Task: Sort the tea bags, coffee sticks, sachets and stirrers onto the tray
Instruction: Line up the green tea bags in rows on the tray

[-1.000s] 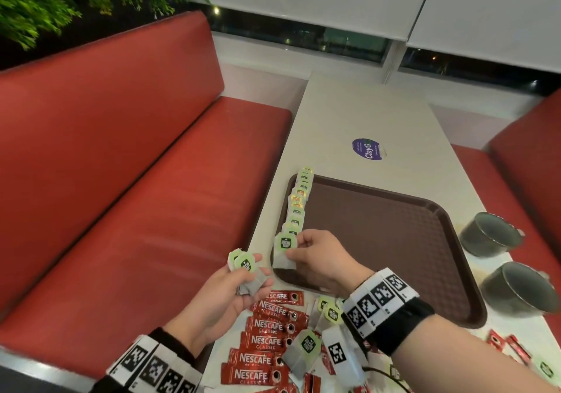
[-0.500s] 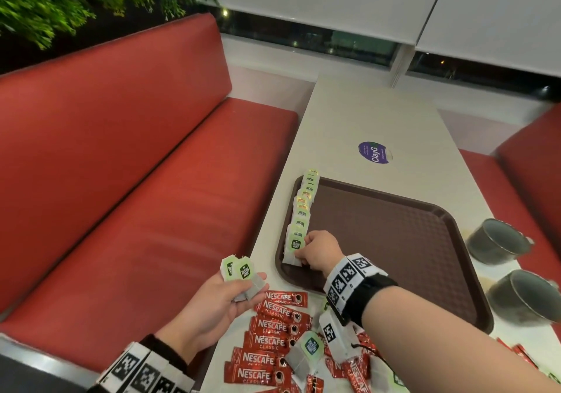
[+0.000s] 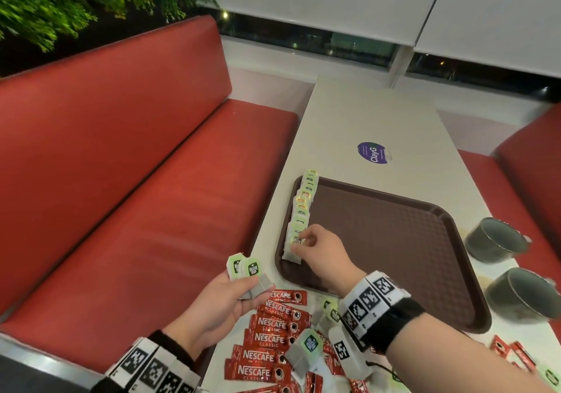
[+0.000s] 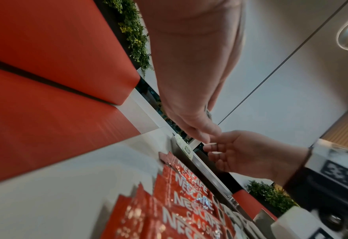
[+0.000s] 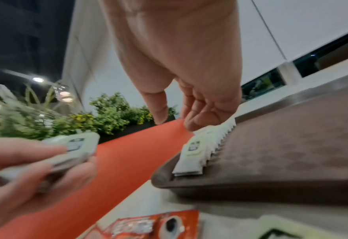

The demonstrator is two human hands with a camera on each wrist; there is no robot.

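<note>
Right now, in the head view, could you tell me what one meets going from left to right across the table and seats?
Red bench → tea bags held in the left hand → row of tea bags → brown tray → two dark cups.

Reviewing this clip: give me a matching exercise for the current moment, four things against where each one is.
Things:
1. row of tea bags
2. two tea bags
3. coffee sticks
4. two dark cups

Places:
A. in the left hand
B. on the table right of the tray
C. along the tray's left edge
D. on the table near the tray's near edge

Pairs: 1-C, 2-A, 3-D, 4-B
</note>
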